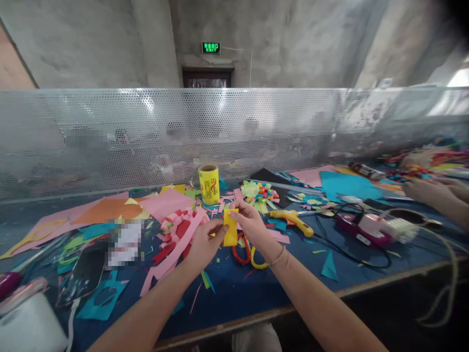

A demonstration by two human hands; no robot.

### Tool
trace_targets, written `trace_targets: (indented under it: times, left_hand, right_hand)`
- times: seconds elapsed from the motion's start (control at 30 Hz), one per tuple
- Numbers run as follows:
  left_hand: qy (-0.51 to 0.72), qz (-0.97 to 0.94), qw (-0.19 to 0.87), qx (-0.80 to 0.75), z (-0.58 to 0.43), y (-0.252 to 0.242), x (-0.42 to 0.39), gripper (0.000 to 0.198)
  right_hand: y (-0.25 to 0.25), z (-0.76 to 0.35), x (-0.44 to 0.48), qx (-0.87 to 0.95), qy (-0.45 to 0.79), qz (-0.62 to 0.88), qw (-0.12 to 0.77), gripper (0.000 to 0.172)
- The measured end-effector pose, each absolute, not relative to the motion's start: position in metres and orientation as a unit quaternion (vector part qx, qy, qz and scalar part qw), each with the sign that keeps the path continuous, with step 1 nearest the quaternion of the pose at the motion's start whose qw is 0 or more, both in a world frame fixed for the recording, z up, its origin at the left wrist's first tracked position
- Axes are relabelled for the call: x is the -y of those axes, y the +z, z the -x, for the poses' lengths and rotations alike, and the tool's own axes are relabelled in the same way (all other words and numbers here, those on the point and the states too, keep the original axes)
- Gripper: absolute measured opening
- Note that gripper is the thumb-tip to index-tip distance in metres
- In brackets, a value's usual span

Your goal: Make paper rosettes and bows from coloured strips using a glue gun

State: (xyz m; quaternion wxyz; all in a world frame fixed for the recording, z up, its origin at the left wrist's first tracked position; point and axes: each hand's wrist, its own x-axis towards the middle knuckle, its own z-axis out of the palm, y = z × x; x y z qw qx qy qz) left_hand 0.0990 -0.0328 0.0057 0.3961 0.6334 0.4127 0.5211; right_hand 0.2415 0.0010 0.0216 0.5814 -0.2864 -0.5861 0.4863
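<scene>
Head view: yellow paper (230, 230) pinched btwn left hand (203, 244) & right hand (249, 221)

One camera sits on the person's head and looks forward and down over the blue table (234, 298) from its near edge. It is close to the work: the left hand (203, 244) and right hand (249, 222), both pinching a yellow paper piece (230, 231), lie in the centre. Farther ahead it faces the perforated metal screen (110, 132) and the exit sign (211, 47).
</scene>
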Motion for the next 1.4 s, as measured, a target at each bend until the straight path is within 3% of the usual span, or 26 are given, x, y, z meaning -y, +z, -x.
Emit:
trace_targets:
  times: [0.4, 0.8, 1.2, 1.4]
  left_hand:
    - [0.523, -0.623, 0.396, -0.427, -0.0992, 0.0046, 0.0294, 0.033]
    - [0.517, -0.63, 0.394, -0.425, -0.1014, 0.0053, 0.0309, 0.019]
    - [0.501, -0.675, 0.357, -0.408, -0.1009, 0.0007, 0.0281, 0.018]
    - [0.523, -0.649, 0.358, -0.42, -0.1008, -0.0037, 0.0316, 0.039]
  right_hand:
    - [0.0162, -0.2434, -0.0063, 0.542, 0.535, 0.266, 0.591, 0.019]
    - [0.0189, -0.2409, -0.0031, 0.504, 0.547, 0.289, 0.603, 0.019]
    - [0.0202, -0.2359, 0.0015, 0.495, 0.542, 0.321, 0.598, 0.025]
    - [0.0159, -0.2399, -0.006, 0.452, 0.538, 0.354, 0.617, 0.029]
